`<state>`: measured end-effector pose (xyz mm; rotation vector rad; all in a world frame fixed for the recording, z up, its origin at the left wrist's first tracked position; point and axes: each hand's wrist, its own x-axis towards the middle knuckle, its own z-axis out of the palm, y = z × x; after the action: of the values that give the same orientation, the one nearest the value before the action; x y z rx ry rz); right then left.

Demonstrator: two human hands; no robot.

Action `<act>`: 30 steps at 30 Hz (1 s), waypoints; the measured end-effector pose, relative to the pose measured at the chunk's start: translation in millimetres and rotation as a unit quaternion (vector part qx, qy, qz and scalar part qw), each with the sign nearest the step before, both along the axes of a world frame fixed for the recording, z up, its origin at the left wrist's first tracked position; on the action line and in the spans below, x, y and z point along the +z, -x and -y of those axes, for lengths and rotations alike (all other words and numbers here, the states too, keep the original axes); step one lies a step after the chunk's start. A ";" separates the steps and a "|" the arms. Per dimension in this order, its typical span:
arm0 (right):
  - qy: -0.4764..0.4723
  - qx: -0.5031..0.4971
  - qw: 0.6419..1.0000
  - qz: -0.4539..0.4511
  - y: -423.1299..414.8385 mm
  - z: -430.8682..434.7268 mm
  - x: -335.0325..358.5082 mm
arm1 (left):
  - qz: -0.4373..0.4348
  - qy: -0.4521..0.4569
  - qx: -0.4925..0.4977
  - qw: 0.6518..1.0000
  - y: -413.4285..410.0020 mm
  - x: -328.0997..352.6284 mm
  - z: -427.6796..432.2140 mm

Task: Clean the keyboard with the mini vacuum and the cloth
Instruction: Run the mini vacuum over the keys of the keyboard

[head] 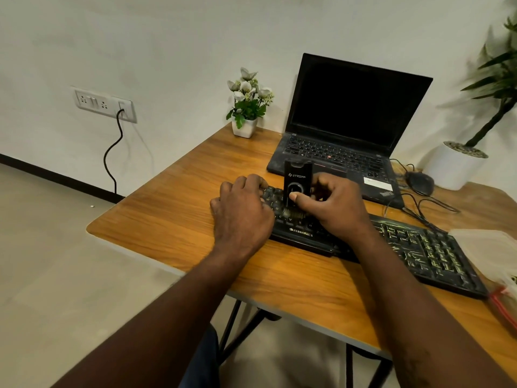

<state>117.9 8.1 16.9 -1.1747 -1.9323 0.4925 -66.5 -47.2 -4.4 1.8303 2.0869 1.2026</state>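
Keyboard (419, 247) — on table (167, 219). Vacuum (298, 177) — upright, brush down on the left keys; right hand (335, 208) wraps it, thumb on front, likely to steer. Left hand (240, 211): fingers bent over keyboard's left end, probably steadying; grip unclear.

Bare table (167, 219) left of and before the keyboard (419, 253) lies open, but the laptop (349, 113) stands close behind it, a flower pot (244, 127) holds the far corner, mouse (419, 182) and cables (436, 204) clutter the right rear, and a plastic bag (481, 247) crowds its right end.
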 end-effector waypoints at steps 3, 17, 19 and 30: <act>-0.058 -0.076 0.995 0.033 3.9 -0.3 1.8 | -0.001 -0.003 0.003 1.000 0.4 -0.2 -0.4; 0.028 0.040 0.999 0.013 -13.7 5.3 6.8 | -0.049 -0.003 0.003 0.999 -2.1 -3.8 -1.1; 0.006 0.002 1.000 0.027 -10.6 2.9 5.7 | -0.056 0.000 0.004 0.998 -1.8 -4.2 -1.6; 0.090 0.124 0.988 0.004 -33.6 23.2 16.2 | -0.103 -0.001 0.001 0.995 -3.2 -4.3 -0.5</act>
<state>151.6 -15.1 33.1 -1.0501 -2.0876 0.8089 -63.4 -46.7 -8.7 2.0311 2.1921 1.0568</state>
